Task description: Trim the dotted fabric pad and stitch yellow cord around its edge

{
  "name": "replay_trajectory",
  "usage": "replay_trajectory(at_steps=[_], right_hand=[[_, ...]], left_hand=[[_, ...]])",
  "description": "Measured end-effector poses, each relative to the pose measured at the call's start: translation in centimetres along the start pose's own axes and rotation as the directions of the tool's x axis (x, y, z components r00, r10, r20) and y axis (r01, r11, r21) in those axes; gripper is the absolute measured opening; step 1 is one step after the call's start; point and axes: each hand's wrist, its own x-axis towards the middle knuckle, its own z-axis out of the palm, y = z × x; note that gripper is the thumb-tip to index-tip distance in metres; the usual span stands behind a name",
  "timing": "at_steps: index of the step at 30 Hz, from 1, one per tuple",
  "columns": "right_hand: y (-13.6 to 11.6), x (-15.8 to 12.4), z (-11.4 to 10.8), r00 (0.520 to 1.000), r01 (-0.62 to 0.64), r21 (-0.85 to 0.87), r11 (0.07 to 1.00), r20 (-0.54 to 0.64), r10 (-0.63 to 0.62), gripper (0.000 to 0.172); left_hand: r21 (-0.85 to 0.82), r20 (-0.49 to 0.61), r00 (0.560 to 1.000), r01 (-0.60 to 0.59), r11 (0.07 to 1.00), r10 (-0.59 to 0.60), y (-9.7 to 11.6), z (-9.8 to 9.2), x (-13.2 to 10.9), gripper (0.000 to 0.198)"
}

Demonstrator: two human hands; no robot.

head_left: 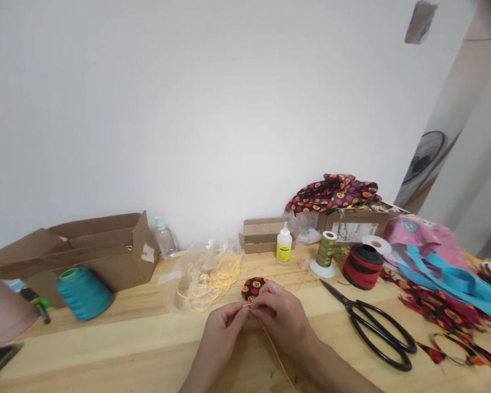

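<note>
At near ctr of surface [147, 355], L hand [223, 330] & R hand [281, 314] clamped on yellow cord [275, 351] by patterned disc [251, 286].

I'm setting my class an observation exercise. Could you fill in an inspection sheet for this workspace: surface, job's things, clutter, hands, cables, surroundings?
Surface: pale wooden table, small reddish marks near the white plastic bottle with a yellow label.
Job's things: thin yellow cord; round, black-and-red patterned fabric piece.
Clutter: large black loop-handled scissors at right; teal thread cone and brown cardboard box at left.
Hands: left hand and right hand, bare, close together, fingertips pinched at the cord; the fabric piece is directly beyond.
Cables: nothing seen on the table; a thin dark line at upper right may be one.
Surroundings: white wall behind; round fan at right.
</note>
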Motion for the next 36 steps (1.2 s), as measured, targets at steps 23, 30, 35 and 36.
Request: replay_trajectory(at_steps=[23, 30, 35, 36], right_hand=[[0.02, -0.11, 0.16, 0.999, -0.013, -0.128, 0.992, 0.051, 0.019, 0.012], [-0.32, -0.07, -0.08, 0.996, -0.044, -0.138, 0.989, 0.068, 0.054, 0.011], [-0.47, -0.12, -0.22, 0.998, -0.018, -0.126, 0.992, 0.062, 0.026, 0.017], [-0.46, -0.10, -0.22, 0.998, -0.018, -0.119, 0.993, 0.059, 0.025, 0.019]], left_hand=[[-0.019, -0.171, 0.985, -0.024, 1.000, 0.020, -0.50, 0.08, 0.10, 0.032], [0.019, -0.191, 0.981, -0.036, 0.999, 0.039, 0.04, 0.05, -0.14, 0.032], [0.036, -0.162, 0.985, -0.049, 0.998, 0.054, -0.22, -0.03, -0.11, 0.036], [0.041, -0.146, 0.988, -0.048, 0.998, 0.054, -0.33, -0.07, -0.10, 0.038]])
